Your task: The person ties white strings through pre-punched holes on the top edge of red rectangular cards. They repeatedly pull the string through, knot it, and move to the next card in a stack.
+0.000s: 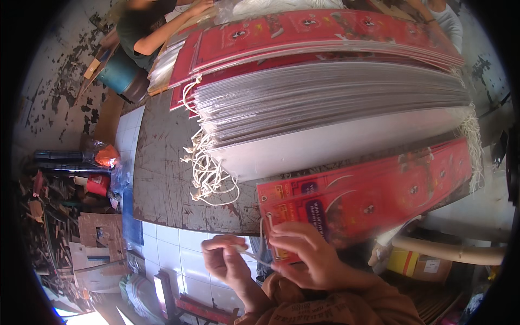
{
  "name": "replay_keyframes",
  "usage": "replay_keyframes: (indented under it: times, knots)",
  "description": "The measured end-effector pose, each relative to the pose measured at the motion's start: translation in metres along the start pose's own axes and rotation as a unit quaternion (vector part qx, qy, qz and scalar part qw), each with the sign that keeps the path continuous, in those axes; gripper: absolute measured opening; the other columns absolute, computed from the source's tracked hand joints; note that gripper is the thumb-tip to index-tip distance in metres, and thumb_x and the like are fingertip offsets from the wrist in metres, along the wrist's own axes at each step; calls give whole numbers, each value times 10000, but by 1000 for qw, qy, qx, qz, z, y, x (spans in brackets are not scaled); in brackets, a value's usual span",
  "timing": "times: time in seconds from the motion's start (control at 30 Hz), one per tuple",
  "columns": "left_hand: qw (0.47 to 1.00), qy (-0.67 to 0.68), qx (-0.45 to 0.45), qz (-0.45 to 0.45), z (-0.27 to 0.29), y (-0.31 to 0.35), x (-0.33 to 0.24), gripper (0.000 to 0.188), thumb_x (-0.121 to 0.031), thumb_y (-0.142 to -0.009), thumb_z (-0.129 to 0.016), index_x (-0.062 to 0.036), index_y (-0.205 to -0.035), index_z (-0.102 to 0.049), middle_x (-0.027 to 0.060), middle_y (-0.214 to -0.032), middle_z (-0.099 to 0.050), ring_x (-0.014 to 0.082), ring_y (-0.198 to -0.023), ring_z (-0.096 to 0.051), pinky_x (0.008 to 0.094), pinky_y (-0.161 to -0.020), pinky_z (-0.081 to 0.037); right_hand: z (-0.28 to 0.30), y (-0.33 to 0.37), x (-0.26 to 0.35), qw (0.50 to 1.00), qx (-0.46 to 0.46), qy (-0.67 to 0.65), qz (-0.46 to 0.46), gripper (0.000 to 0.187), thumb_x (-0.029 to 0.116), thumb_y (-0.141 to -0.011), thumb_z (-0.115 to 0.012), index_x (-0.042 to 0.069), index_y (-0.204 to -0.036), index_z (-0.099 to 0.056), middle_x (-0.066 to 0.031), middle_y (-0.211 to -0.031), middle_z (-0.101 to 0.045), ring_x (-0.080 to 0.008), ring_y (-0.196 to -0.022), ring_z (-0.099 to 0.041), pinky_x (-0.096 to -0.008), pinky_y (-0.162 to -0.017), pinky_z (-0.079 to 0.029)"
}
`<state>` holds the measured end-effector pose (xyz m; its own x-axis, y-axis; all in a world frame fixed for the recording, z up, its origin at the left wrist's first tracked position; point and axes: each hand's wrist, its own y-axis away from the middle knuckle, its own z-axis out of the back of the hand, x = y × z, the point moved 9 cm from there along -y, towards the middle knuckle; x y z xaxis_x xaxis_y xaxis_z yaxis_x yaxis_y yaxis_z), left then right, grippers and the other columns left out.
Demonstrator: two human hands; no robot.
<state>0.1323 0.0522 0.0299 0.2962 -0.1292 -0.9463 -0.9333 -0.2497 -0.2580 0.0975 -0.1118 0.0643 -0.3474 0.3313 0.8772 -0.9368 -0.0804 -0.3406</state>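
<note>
My left hand (226, 261), below the table edge, pinches the end of a white cord (251, 254). The cord stretches toward my right hand (309, 254), which curls over the near left corner of long red printed panels (379, 189). Its thumb and fingers come together where the cord runs down, and a cord loop passes through holes in that corner. Beyond these panels stands a thick stack of long panels with pale backs (341, 141). Knotted cord loops (208, 170) hang from its left end, and more cords (472, 141) dangle at the right.
The scratched grey table (162, 168) carries the stacks, with more red panels (314, 32) at the far side. A person's arm (162, 35) is at the far left, another person (444, 21) far right. A cardboard tube (449, 250) and boxes (417, 265) sit lower right.
</note>
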Motion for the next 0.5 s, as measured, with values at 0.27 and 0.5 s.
replay_keyframes:
  times: [0.27,0.5]
  knots:
    - [992,-8,-122,-43,39,-10,5,197,-209,-850,-548,-34,-846,-456,47,-696,-493,101,-620,-432,218,-585,-346,50,40,-16,907,101,394,-111,607,316,-693,-666,107,-1225,-464,-119,-1273,-425,-226,-1207,-404,-557,-979,-232]
    - [985,5,-167,-43,59,-16,5,41,-82,-890,-444,-46,-889,-463,3,-662,-418,61,-625,-366,217,-577,-281,70,46,-11,892,37,451,-26,315,200,-734,-640,79,-1018,-574,-81,-1142,-549,-192,-1109,-507,-467,-957,-312]
